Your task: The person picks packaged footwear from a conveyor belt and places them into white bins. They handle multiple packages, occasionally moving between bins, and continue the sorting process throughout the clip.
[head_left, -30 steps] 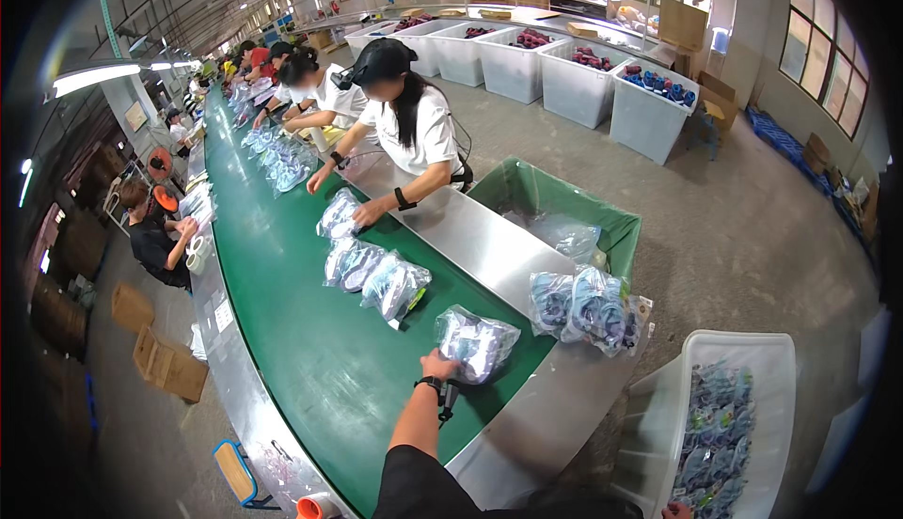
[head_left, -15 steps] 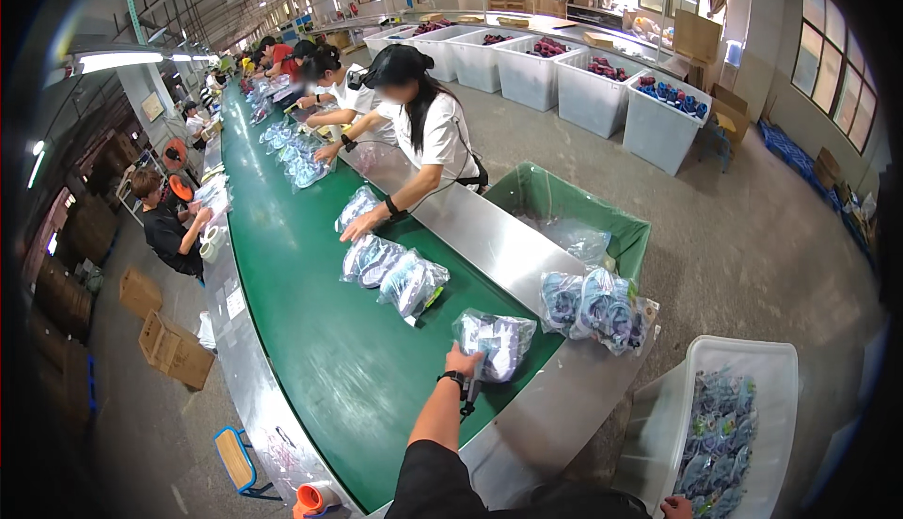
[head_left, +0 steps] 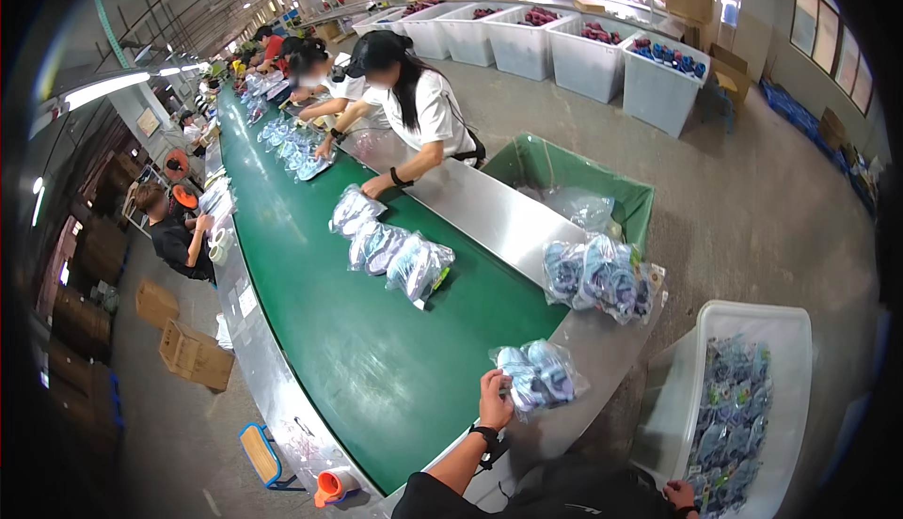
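Note:
My left hand [head_left: 496, 400] grips the near-left edge of a clear plastic bag holding a pair of light blue and purple shoes [head_left: 539, 375]. This bag is over the metal ledge at the near right end of the green conveyor belt [head_left: 376, 387]. Low at the right, my right hand [head_left: 679, 495] is beside the white bin [head_left: 701, 378], fingers curled; whether they hold anything is hidden. More bagged shoes [head_left: 602, 279] sit on the ledge corner just beyond the left hand's bag. Several bagged shoes [head_left: 390, 251] lie in a row on the belt.
A co-worker [head_left: 414, 105] reaches over the belt from the far right side, a hand on the farthest bag of that row. A green-lined box [head_left: 630, 199] stands beyond the ledge. White tubs [head_left: 663, 96] line the back. An orange-rimmed tape roll [head_left: 331, 487] and stool [head_left: 261, 453] are near left.
My left hand has drawn its bag of shoes off the belt, toward me and to the right, over the ledge. The co-worker's hand has shifted back to the far end of the row.

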A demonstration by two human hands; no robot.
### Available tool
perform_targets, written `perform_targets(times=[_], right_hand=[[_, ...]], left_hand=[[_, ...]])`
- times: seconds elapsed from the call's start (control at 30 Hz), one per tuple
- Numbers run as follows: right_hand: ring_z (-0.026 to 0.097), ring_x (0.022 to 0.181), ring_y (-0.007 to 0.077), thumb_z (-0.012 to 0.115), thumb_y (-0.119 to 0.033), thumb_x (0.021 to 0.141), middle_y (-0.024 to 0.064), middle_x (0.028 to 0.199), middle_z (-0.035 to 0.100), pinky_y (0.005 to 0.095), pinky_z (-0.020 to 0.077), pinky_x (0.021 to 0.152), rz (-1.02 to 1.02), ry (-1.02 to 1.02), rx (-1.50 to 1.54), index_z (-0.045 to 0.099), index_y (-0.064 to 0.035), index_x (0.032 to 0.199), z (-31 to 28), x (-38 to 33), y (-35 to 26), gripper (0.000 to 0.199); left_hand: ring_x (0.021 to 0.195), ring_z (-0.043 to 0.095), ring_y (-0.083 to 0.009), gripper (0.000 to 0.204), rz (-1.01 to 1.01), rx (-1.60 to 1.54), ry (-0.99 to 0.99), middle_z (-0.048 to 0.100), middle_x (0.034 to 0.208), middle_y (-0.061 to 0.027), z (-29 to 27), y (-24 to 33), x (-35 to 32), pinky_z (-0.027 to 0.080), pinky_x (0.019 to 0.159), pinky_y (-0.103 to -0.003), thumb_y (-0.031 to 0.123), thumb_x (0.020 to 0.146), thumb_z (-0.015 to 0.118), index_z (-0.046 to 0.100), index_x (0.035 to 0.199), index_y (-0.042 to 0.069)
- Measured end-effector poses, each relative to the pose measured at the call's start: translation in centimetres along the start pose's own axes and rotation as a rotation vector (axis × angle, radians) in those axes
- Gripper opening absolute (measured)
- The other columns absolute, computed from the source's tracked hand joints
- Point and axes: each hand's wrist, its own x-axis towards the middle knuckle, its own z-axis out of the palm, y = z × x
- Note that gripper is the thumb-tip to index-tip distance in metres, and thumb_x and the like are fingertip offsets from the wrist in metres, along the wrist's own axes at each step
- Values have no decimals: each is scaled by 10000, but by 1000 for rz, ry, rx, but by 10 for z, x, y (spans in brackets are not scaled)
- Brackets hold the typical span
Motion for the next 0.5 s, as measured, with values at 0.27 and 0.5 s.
perform_targets(times=[0.27,0.5], right_hand=[[729,871,280,761,-255,773,166,913,751,385,570,814,-6,14,-79,747,2,1002,5,4,-7,344],[722,920,286,717,-328,883,170,973,740,384,555,817,-185,34,-27,707,-6,1060,-4,7,-71,368]], left_hand=[[1362,432,-331,1029,-467,-391,-125,378,1488,-250,26,-26,-15,426,1111,-423,293,807,853,225,1544,-55],[1167,591,-285,906,-571,-651,-103,492,1392,-187,54,-1,11,515,971,-369,74,820,759,229,1550,-17]])
